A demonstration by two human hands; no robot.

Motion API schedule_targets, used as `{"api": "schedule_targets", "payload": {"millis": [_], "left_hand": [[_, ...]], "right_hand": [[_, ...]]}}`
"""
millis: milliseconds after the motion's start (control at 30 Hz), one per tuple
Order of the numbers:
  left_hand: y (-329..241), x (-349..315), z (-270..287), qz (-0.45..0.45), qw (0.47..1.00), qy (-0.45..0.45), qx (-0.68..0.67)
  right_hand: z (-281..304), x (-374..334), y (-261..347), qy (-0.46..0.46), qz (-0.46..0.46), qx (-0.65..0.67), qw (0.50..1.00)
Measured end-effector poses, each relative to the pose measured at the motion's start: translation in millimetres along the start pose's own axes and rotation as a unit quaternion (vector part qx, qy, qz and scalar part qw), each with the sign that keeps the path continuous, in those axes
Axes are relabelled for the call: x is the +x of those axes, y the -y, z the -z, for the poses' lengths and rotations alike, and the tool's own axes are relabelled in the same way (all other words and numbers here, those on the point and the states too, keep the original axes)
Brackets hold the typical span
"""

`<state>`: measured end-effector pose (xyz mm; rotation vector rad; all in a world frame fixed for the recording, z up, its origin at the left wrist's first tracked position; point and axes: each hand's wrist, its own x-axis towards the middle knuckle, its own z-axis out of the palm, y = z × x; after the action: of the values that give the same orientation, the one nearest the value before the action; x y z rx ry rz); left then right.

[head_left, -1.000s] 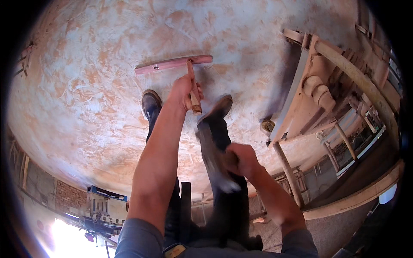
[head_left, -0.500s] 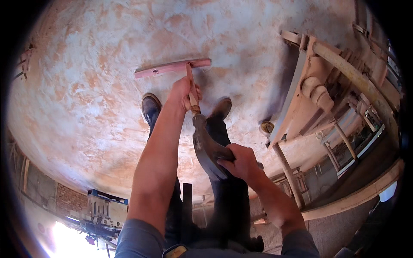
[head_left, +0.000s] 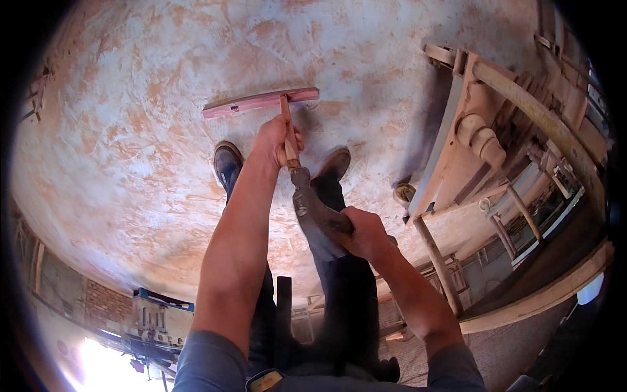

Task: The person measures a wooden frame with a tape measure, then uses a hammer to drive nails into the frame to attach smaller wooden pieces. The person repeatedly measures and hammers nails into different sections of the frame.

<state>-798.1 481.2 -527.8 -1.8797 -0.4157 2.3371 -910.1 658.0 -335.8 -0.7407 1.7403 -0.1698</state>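
Observation:
My left hand (head_left: 277,139) is closed round the narrow wooden handle of a T-shaped wooden tool (head_left: 261,102). Its long pinkish crossbar lies at the far end, beyond my fingers. In my right hand (head_left: 367,234) I grip the handle of a claw hammer (head_left: 312,208), which looks large and dark close to me. The hammer's striking face meets the near end of the wooden handle, or is very close to it. The curved claw points back toward me.
Both my boots (head_left: 227,157) stand on the dusty, blotched floor (head_left: 144,130). To the right is a wooden frame (head_left: 450,137) with rounded timber pieces and poles. Machinery (head_left: 153,320) stands at lower left, near a brick wall (head_left: 108,307) and a bright opening.
The hammer and my right hand have shifted slightly up and to the left. The T-shaped tool and my left hand are almost where they were.

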Motion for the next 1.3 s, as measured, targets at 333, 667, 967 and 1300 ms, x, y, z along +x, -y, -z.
{"api": "schedule_targets", "payload": {"millis": [333,667,967,1300], "left_hand": [[1.1,7.6,4.4,-0.032,0.998,-0.019,0.04],[2.5,8.0,8.2,-0.038,0.999,-0.011,0.001],[0.4,13.4,9.0,-0.026,1.0,-0.012,0.005],[2.4,30.0,20.3,-0.022,0.999,0.025,0.034]], "right_hand": [[-2.1,-0.2,6.8,0.001,-0.007,-0.009,1.0],[-3.4,-3.6,5.4,0.001,0.004,-0.022,1.0],[-14.5,-7.8,7.9,-0.02,0.005,-0.043,0.999],[-10.1,-26.1,15.5,-0.07,-0.007,-0.011,0.997]]}}
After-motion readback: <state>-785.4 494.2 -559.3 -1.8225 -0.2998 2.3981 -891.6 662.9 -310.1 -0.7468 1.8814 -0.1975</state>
